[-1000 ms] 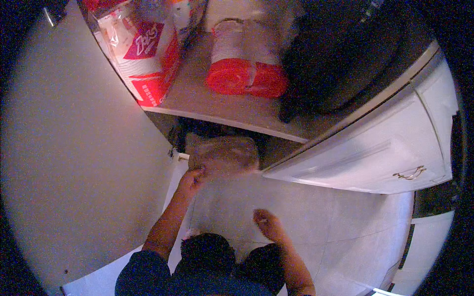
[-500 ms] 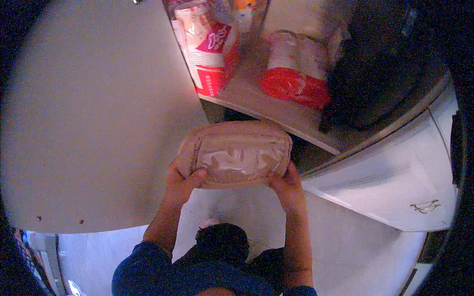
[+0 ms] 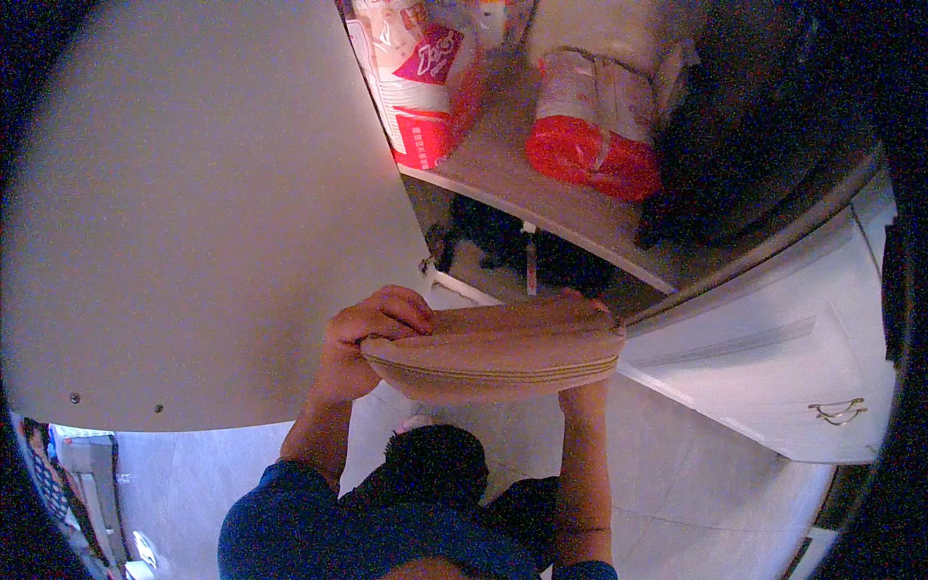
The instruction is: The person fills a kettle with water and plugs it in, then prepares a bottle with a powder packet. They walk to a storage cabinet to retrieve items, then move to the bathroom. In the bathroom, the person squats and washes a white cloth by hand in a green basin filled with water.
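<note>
I hold a flat tan zippered pouch (image 3: 493, 360) edge-on in front of me, at about waist height before an open cupboard. My left hand (image 3: 372, 333) grips its left end, fingers curled over the top. My right hand (image 3: 585, 387) holds the right end from below and is mostly hidden behind the pouch; only the wrist and a fingertip show.
The open white cupboard door (image 3: 193, 213) fills the left. On the shelf (image 3: 561, 208) stand a red-and-white packet (image 3: 420, 82), a red-and-white bundle (image 3: 594, 126) and a dark bag (image 3: 744, 126). A white drawer front with a metal handle (image 3: 836, 411) is at right. Pale tiled floor (image 3: 715, 483) lies below.
A second ago the pouch lay low inside the cupboard with only my left hand on it. Both hands have since lifted it out and turned it from face-up to edge-on.
</note>
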Demonstrator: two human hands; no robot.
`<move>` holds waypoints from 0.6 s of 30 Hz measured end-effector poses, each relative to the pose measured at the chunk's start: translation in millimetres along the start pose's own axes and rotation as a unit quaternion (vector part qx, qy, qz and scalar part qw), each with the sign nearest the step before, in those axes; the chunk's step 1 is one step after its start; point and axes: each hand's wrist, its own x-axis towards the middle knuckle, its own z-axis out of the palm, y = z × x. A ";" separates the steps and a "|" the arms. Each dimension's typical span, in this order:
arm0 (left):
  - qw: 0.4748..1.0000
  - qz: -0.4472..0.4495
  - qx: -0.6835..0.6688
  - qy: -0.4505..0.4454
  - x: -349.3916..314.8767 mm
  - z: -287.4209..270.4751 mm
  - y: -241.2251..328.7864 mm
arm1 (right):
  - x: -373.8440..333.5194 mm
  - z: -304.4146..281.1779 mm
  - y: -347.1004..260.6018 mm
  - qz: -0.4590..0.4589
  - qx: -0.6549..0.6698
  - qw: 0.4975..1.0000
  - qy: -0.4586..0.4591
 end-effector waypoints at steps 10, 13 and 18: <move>0.999 0.012 0.002 -0.031 -2.8 -3.9 -7.4 | -5.2 2.7 -6.2 0.095 0.460 0.879 0.083; 0.987 -0.082 0.096 -0.101 -8.7 -7.3 -7.2 | -17.7 10.8 15.7 0.195 0.373 0.907 -0.002; 0.882 -0.457 -0.068 -0.088 -39.9 -12.3 -68.0 | -46.8 21.5 33.0 0.155 0.400 0.895 -0.120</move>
